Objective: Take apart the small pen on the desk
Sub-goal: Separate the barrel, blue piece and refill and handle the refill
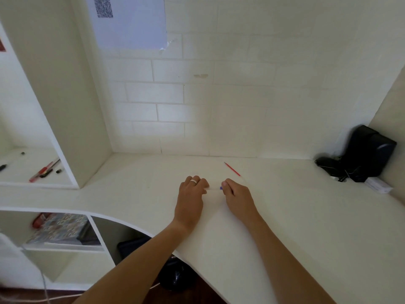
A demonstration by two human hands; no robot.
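A small clear pen barrel (213, 188) with a blue end lies level between my two hands, low over the white desk (295, 216). My left hand (191, 194), with a ring on one finger, pinches its left end. My right hand (235, 195) pinches the blue end with its fingertips. A thin red refill (232, 169) lies loose on the desk just behind my right hand, pointing back-left. Most of the barrel is pale and hard to make out against the desk.
A black bag with cables (361, 156) sits in the back right corner, a small white box (378, 185) beside it. On the left shelf (32, 172) lie red and black pens. Cubbies below the desk edge hold a patterned box (59, 227).
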